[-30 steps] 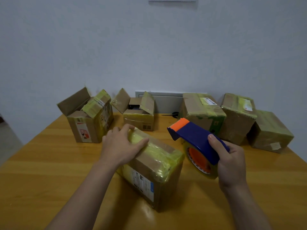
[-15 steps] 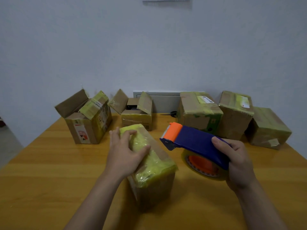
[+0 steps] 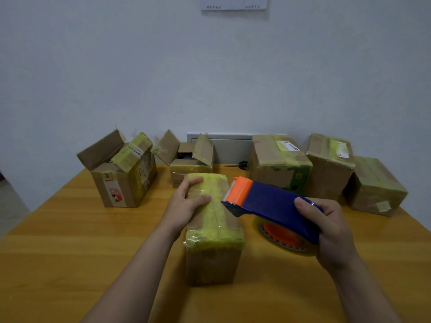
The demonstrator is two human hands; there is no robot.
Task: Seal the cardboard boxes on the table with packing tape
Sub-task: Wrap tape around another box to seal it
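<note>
Seemingly midway: three taped brown cardboard boxes [image 3: 277, 164] far right, two open-flapped boxes [image 3: 121, 180] far left, left hand [image 3: 186, 203] clasping the near yellow-taped box [image 3: 214, 231], right hand [image 3: 328, 231] gripping a blue-and-orange tape dispenser [image 3: 268, 203].

Bare along both forearms [image 3: 140, 264] down to the frame's edge; bare at left grip [image 3: 186, 206] and right grip [image 3: 331, 231] too; thumbnail [image 3: 299, 203] trimmed short.

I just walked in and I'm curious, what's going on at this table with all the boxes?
A person is sealing cardboard boxes. The left hand holds a box on the table, its top covered in yellowish tape. The right hand grips a blue and orange tape dispenser, its orange end near the box's top. Behind, two open boxes stand left and three taped boxes right.
</note>
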